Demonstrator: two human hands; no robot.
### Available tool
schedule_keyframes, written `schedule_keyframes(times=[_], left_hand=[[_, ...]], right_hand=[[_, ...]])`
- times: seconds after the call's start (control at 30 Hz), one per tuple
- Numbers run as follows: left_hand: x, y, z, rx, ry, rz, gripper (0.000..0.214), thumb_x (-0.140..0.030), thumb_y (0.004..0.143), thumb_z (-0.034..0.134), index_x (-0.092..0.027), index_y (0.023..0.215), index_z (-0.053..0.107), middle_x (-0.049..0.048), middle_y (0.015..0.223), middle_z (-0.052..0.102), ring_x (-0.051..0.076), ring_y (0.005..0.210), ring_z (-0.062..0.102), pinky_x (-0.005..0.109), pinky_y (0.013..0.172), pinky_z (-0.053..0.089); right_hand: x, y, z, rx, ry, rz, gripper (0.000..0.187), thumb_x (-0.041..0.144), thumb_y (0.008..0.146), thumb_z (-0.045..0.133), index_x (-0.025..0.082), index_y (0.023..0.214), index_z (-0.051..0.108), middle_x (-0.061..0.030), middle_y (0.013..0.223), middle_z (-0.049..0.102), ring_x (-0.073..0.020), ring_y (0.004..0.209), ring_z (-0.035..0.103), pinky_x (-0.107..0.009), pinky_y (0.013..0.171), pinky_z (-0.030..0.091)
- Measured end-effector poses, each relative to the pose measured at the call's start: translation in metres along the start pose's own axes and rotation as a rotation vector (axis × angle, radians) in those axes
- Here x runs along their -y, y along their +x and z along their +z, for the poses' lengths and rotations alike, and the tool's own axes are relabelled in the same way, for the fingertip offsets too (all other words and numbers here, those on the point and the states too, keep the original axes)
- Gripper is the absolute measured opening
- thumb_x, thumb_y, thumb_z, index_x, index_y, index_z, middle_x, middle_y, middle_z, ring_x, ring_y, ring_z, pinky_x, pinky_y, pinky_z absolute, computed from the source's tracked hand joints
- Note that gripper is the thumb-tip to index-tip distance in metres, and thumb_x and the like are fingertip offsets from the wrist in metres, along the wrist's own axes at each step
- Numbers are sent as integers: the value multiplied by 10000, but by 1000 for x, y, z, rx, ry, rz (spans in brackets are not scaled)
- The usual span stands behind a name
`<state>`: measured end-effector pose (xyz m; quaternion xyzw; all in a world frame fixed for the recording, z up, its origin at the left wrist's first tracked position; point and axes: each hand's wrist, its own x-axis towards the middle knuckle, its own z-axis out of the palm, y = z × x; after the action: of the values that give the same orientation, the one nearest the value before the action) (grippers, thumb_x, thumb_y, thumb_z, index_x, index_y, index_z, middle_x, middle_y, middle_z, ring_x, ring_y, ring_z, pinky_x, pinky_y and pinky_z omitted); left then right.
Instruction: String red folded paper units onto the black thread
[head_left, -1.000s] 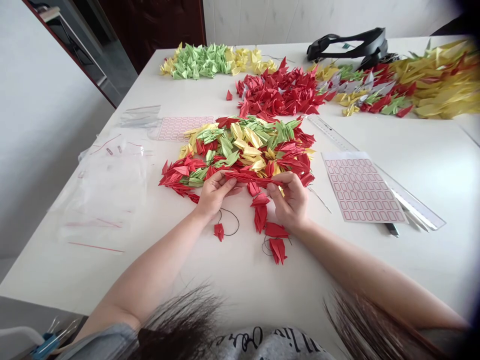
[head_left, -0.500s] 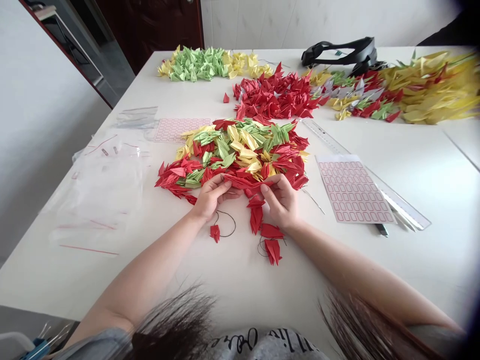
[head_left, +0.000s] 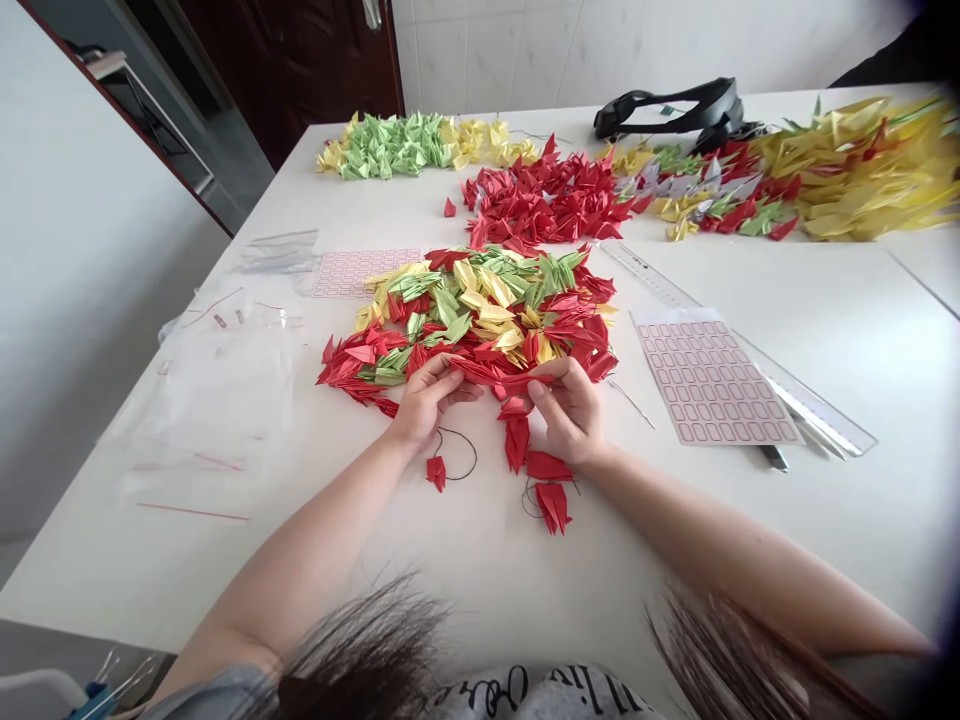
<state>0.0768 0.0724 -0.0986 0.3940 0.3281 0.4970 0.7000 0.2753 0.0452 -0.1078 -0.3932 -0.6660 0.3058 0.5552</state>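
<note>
A row of red folded paper cranes (head_left: pixel 501 374) stretches between my two hands at the near edge of a mixed pile. My left hand (head_left: pixel 427 400) pinches its left end, thumb on top. Its right end is held between thumb and fingers of my right hand (head_left: pixel 568 408). Behind them lies the pile of red, green and yellow folded paper pieces (head_left: pixel 487 310). Just below my hands, a small red piece (head_left: pixel 436 472) sits on a looped dark thread (head_left: pixel 475 455). Several more red pieces (head_left: pixel 552 506) hang together beside my right wrist, with dark thread around them.
On the white table (head_left: pixel 450 580), clear plastic bags (head_left: pixel 217 390) lie left. A label sheet (head_left: pixel 712 380), a ruler (head_left: pixel 810 400) and a needle-like metal tool (head_left: pixel 631 403) are right. Red pieces (head_left: pixel 551 195), green pieces (head_left: pixel 401 143), a black headset strap (head_left: pixel 675 108) and yellow pieces (head_left: pixel 862 175) lie behind.
The view has shifted slightly. Both hands keep their grip on the red row, with little visible movement otherwise.
</note>
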Motion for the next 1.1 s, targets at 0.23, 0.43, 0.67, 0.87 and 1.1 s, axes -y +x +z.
schedule_keyframes(times=[0.23,0.43,0.67,0.87,1.1], left_hand=[[1,1,0,-16,-42,-19,299,-356,732,792,-172,904,630,11,801,690,155,732,694,278,731,559],[0,0,1,-7,-81,-31,269,-324,735,786,-183,899,627,2,809,687,139,708,683,282,741,557],[0,0,1,2,-40,-42,269,-338,751,769,-188,919,621,15,829,695,162,755,693,306,781,548],[1,0,1,35,-16,-24,254,-344,775,758,-188,922,623,24,879,703,159,783,692,301,794,546],[0,0,1,39,-8,-27,254,-356,768,763,-183,900,633,23,858,704,161,767,689,299,782,546]], right_hand=[[10,4,-2,-44,-143,-190,31,194,921,528,206,948,538,-15,766,599,-122,612,548,-255,555,438],[13,3,-1,-17,-140,-113,27,234,924,523,209,924,535,-21,744,600,-136,603,550,-272,551,440],[7,1,-1,-35,-85,-18,105,309,935,538,206,920,544,-25,754,596,-131,601,531,-267,546,425],[7,2,1,-44,-61,5,102,304,946,540,205,922,535,-13,728,597,-128,597,559,-267,560,454],[12,4,4,-39,112,139,201,392,945,556,203,887,518,-14,713,617,-144,611,617,-282,569,506]])
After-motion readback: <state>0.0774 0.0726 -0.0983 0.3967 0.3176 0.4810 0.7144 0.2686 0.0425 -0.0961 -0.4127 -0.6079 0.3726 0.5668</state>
